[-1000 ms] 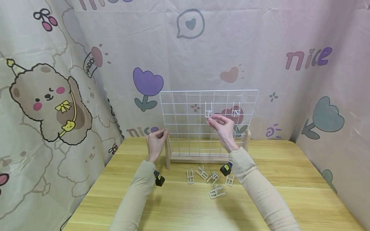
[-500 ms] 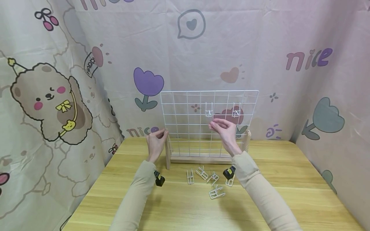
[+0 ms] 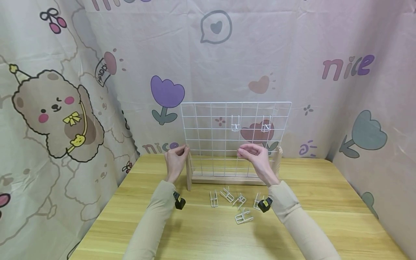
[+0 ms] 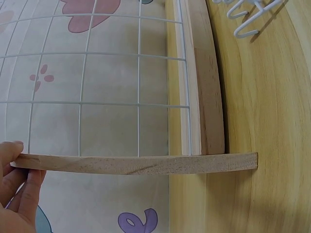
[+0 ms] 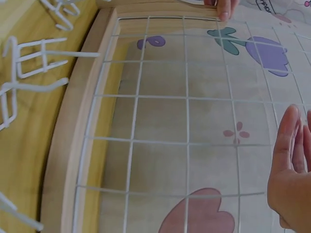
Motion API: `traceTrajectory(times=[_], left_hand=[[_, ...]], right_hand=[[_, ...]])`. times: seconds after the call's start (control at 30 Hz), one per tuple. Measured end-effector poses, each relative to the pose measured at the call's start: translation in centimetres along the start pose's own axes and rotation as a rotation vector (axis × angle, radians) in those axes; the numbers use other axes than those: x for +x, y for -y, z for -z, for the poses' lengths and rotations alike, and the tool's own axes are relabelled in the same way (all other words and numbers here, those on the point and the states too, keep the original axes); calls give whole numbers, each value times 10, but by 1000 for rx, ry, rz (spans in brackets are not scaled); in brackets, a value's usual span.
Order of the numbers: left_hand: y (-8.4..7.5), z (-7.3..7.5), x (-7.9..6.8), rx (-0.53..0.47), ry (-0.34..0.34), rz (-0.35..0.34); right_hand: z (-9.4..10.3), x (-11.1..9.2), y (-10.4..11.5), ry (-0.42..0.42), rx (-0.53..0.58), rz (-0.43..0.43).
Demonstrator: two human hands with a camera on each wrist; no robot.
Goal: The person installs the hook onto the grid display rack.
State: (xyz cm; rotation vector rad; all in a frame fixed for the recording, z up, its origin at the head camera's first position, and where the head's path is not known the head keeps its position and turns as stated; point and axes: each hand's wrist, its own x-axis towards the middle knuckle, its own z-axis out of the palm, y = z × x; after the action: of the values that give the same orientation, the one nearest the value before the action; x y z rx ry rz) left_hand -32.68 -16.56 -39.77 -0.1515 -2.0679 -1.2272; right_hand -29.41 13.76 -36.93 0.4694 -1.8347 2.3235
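Observation:
My left hand (image 3: 175, 161) grips the top of the left wooden post (image 3: 189, 171) of a stand. In the left wrist view its thumb and fingers pinch the post's end (image 4: 29, 161). The stand holds an upright white wire grid (image 3: 227, 102). Two white wire hooks hang on it: one near the middle (image 3: 235, 128), another to the right (image 3: 266, 127). In front of the grid, below the middle hook, my right hand (image 3: 256, 157) is in the air with nothing in it. Its fingers are loosely bent, and they look relaxed in the right wrist view (image 5: 290, 179).
Several loose white hooks lie on the wooden table (image 3: 312, 202) before the stand, including one at the left (image 3: 213, 199) and one nearest the front (image 3: 243, 217). A printed cloth (image 3: 208, 65) hangs behind the table. The right wooden post (image 3: 277, 160) is behind my right hand.
My right hand has let go of the middle hook, which stays hanging on the grid. The hand has moved down and slightly right. My left hand has stayed on the post.

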Motion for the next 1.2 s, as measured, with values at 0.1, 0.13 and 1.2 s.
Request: traceTrajectory(times=[0.1, 0.13, 1.2], left_hand=[[0, 0, 0, -5, 0, 4], [0, 0, 0, -5, 1, 7], [2, -1, 1, -25, 11, 14]], right_hand=[[5, -6, -4, 20, -34, -5], [7, -8, -5, 26, -44, -8], [76, -79, -64, -58, -216, -234]])
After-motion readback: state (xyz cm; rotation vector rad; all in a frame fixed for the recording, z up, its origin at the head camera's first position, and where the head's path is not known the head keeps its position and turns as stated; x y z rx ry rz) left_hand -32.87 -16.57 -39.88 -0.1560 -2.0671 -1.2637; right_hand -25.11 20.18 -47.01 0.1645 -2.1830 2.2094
